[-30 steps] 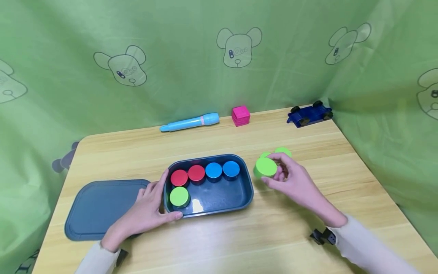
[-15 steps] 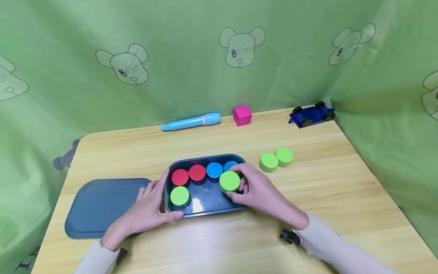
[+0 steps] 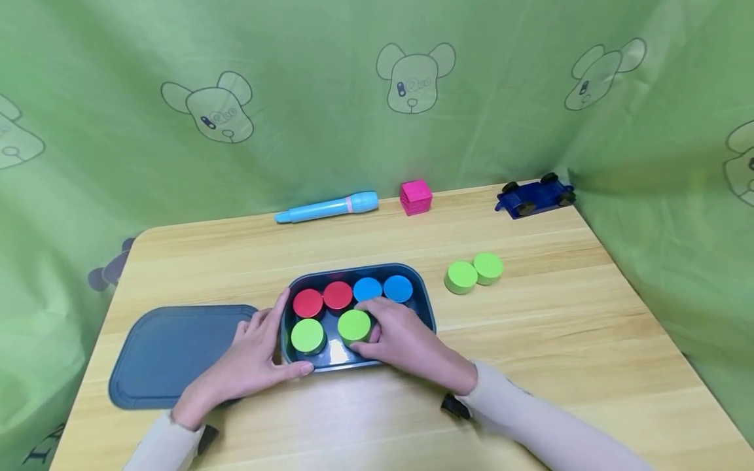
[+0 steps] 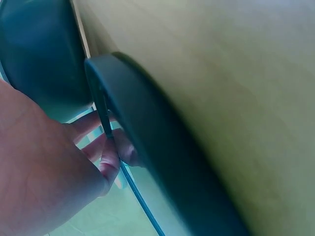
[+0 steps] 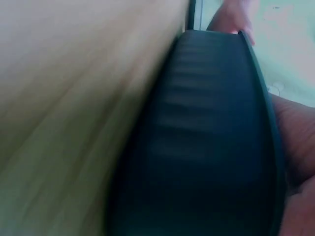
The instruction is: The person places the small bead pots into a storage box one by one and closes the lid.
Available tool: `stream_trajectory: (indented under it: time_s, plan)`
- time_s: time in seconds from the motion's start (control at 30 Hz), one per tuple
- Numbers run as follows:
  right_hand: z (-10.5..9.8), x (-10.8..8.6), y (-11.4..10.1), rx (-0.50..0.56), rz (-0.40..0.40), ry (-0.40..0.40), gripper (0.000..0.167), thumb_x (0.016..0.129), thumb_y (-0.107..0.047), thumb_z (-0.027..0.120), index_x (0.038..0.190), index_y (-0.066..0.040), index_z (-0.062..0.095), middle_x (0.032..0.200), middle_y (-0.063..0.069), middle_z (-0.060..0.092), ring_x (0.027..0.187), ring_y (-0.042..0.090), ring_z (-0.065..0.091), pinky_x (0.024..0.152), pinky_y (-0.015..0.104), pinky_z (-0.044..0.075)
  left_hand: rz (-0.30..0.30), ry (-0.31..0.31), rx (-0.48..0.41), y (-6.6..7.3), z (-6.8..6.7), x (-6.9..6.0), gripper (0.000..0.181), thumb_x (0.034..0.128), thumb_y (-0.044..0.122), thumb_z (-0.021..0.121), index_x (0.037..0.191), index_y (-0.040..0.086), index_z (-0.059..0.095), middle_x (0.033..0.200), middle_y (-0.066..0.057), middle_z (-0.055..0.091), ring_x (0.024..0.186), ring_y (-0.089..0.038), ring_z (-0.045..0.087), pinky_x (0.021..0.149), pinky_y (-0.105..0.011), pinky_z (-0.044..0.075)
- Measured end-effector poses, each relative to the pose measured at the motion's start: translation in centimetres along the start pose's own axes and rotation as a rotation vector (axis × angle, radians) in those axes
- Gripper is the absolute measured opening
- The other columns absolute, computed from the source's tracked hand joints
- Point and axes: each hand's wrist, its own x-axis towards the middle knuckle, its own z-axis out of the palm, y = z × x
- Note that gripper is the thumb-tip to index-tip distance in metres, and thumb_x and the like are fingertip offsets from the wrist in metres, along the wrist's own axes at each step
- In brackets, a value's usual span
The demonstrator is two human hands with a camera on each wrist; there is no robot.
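Note:
In the head view my right hand [image 3: 406,339] pinches a green round block [image 3: 355,326] over the middle of the dark blue box [image 3: 429,301]. Whether that block touches the box floor I cannot tell. My left hand [image 3: 250,363] holds the box's left end, thumb at the front corner and index finger along the left side. Inside, two red round blocks [image 3: 308,303] and two blue round blocks [image 3: 398,288] line the back wall. Another green round block [image 3: 308,336] sits at the front left. The box wall [image 5: 206,123] hides most of the right hand in the right wrist view.
A flat dark blue lid [image 3: 171,356] lies left of the box, partly under the left hand. Two more green round blocks [image 3: 461,277] stand to the right. Along the back edge are a light-blue pen-shaped object [image 3: 326,208], a pink cube [image 3: 415,197] and a blue toy car [image 3: 535,197].
My right hand has carried the green round block leftward from the table's right side into the box's middle. The left hand has stayed at the box's left end.

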Motion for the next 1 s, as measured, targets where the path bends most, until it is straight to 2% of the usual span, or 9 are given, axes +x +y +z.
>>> stream_trajectory:
  time_s: [0.17, 0.3, 0.4, 0.53, 0.63, 0.67, 0.77, 1.0]
  plan:
    - [0.68, 0.48, -0.60, -0.030, 0.014, -0.039, 0.063, 0.089, -0.026, 0.095, 0.142, -0.004, 0.070, 0.108, 0.002, 0.068, 0.068, -0.002, 0.061, 0.070, 0.022, 0.055, -0.003, -0.002, 0.000, 0.04, -0.04, -0.04, 0.134, 0.0854, 0.079, 0.076, 0.177, 0.026, -0.005, 0.163, -0.022, 0.044, 0.146, -0.040, 0.039, 0.102, -0.063, 0.035]
    - [0.84, 0.62, -0.75, -0.015, 0.028, -0.051, 0.063, 0.088, -0.023, 0.096, 0.142, -0.004, 0.070, 0.114, 0.006, 0.068, 0.069, 0.002, 0.064, 0.069, 0.023, 0.056, 0.000, 0.001, 0.000, 0.03, 0.00, -0.06, 0.134, 0.0855, 0.079, 0.077, 0.177, 0.026, -0.005, 0.163, -0.022, 0.045, 0.147, -0.040, 0.039, 0.102, -0.063, 0.035]
    - [0.84, 0.69, -0.86, -0.044, 0.032, -0.055, 0.063, 0.088, -0.025, 0.096, 0.142, -0.005, 0.071, 0.118, 0.008, 0.069, 0.083, 0.008, 0.066, 0.073, 0.025, 0.057, -0.001, 0.000, 0.000, 0.03, 0.03, -0.08, 0.134, 0.0856, 0.078, 0.077, 0.177, 0.026, -0.005, 0.163, -0.022, 0.045, 0.147, -0.041, 0.039, 0.102, -0.063, 0.035]
    - [0.78, 0.85, -1.02, -0.080, 0.051, -0.068, 0.064, 0.088, -0.027, 0.096, 0.144, -0.007, 0.069, 0.093, 0.001, 0.070, 0.082, 0.013, 0.063, 0.068, 0.028, 0.053, -0.009, -0.002, 0.000, 0.02, 0.10, -0.12, 0.134, 0.0857, 0.078, 0.077, 0.177, 0.026, -0.006, 0.163, -0.021, 0.046, 0.146, -0.041, 0.039, 0.102, -0.063, 0.035]
    - [0.80, 0.94, -1.02, -0.059, 0.072, -0.087, 0.064, 0.090, -0.023, 0.094, 0.145, -0.005, 0.067, 0.072, -0.007, 0.061, 0.067, 0.009, 0.061, 0.062, 0.028, 0.050, -0.009, 0.001, 0.000, -0.03, 0.15, -0.07, 0.134, 0.0857, 0.078, 0.077, 0.177, 0.026, -0.006, 0.163, -0.022, 0.045, 0.146, -0.041, 0.039, 0.102, -0.063, 0.035]
    - [0.82, 0.96, -1.01, -0.052, 0.075, -0.089, 0.063, 0.090, -0.021, 0.094, 0.144, -0.004, 0.066, 0.070, -0.009, 0.060, 0.065, 0.008, 0.060, 0.061, 0.027, 0.050, -0.009, 0.002, -0.001, -0.03, 0.16, -0.04, 0.134, 0.0857, 0.078, 0.077, 0.177, 0.026, -0.006, 0.163, -0.023, 0.045, 0.146, -0.041, 0.039, 0.102, -0.063, 0.035]
    - [0.92, 0.98, -0.96, -0.042, 0.070, -0.084, 0.061, 0.091, -0.016, 0.092, 0.143, 0.001, 0.066, 0.072, -0.010, 0.063, 0.067, 0.005, 0.061, 0.064, 0.025, 0.052, -0.007, 0.002, -0.002, -0.07, 0.17, 0.04, 0.134, 0.0858, 0.078, 0.077, 0.177, 0.027, -0.007, 0.163, -0.024, 0.044, 0.146, -0.041, 0.039, 0.102, -0.064, 0.035]
    - [1.06, 0.94, -1.03, -0.020, 0.078, -0.054, 0.055, 0.094, -0.006, 0.087, 0.142, 0.005, 0.064, 0.092, 0.000, 0.074, 0.077, 0.007, 0.069, 0.072, 0.024, 0.058, -0.006, 0.002, -0.003, -0.21, 0.18, 0.17, 0.134, 0.0854, 0.078, 0.078, 0.176, 0.030, -0.008, 0.163, -0.023, 0.044, 0.147, -0.040, 0.038, 0.105, -0.063, 0.033]
